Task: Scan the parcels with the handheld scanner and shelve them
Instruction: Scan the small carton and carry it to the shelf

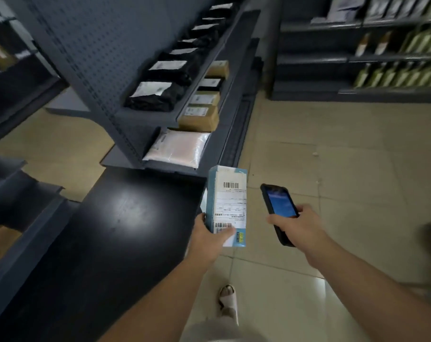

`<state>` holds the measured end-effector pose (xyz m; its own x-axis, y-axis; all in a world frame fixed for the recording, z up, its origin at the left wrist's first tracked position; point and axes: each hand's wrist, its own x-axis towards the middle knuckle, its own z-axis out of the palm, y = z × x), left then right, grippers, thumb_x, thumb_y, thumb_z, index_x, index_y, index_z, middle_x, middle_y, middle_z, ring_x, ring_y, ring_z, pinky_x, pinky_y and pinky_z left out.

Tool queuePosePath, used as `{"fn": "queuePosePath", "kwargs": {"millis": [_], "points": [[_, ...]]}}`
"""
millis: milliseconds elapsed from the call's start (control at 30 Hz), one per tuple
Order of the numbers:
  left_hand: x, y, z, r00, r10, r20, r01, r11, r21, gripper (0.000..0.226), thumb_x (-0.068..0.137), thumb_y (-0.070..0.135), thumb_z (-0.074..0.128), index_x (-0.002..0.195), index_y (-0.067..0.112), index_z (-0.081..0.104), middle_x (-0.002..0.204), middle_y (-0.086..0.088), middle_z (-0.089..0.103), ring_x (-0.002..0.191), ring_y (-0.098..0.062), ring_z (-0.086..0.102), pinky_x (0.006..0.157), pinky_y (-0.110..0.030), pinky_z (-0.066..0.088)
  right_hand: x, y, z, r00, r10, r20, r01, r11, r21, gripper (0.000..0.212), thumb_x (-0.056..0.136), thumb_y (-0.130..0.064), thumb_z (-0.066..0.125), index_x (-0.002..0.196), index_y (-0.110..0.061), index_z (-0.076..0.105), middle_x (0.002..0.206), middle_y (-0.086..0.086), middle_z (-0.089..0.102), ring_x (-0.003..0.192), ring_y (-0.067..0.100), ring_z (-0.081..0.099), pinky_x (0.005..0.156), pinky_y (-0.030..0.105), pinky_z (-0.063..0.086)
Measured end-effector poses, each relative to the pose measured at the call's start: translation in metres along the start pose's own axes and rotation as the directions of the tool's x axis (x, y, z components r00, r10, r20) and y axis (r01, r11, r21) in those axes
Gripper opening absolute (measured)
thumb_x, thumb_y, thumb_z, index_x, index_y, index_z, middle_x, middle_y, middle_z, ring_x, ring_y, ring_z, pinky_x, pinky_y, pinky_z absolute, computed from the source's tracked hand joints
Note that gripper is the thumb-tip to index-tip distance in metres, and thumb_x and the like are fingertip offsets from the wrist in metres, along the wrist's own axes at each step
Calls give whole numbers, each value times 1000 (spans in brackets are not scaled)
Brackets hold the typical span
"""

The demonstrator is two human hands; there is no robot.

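Note:
My left hand [210, 236] grips the lower end of a light blue box parcel [228, 203], its white shipping label with barcodes facing up. Just to its right, my right hand [299, 224] holds a black handheld scanner [278, 206] with a lit blue screen, tilted toward the parcel and a short gap away from it. Both are held over the tiled floor, just past the corner of a black table [115, 230]. Ahead stands a grey shelf unit [192, 112] with parcels on its tiers.
The shelf unit carries black bag parcels [157, 95], brown cardboard boxes [199, 117] and a pale plastic-wrapped parcel [177, 149]. More dark shelving [357, 55] with green and white packages lines the back right. Grey racks stand at the left. My sandalled foot [228, 299] is on the tiles.

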<state>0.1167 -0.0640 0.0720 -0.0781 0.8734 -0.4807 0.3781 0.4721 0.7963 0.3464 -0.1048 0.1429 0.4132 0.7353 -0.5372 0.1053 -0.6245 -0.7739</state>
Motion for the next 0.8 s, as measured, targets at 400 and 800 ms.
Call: {"fn": "queuePosePath", "kwargs": {"millis": [400, 800], "points": [[176, 123, 70, 967, -4, 256, -29, 991, 129, 64, 86, 46, 83, 135, 24, 49, 110, 15, 66, 97, -4, 65, 69, -23, 51, 145, -80, -27, 977, 109, -185, -95, 992, 86, 67, 65, -39, 94, 116, -21, 55, 101, 6, 69, 84, 25, 73, 75, 43, 65], [325, 237, 166, 931, 12, 364, -88, 977, 193, 61, 84, 54, 83, 132, 28, 56, 116, 11, 72, 103, -11, 69, 77, -31, 54, 285, -147, -86, 931, 177, -319, -123, 975, 184, 64, 72, -34, 91, 121, -17, 54, 99, 4, 67, 84, 22, 71, 73, 39, 62]]}}
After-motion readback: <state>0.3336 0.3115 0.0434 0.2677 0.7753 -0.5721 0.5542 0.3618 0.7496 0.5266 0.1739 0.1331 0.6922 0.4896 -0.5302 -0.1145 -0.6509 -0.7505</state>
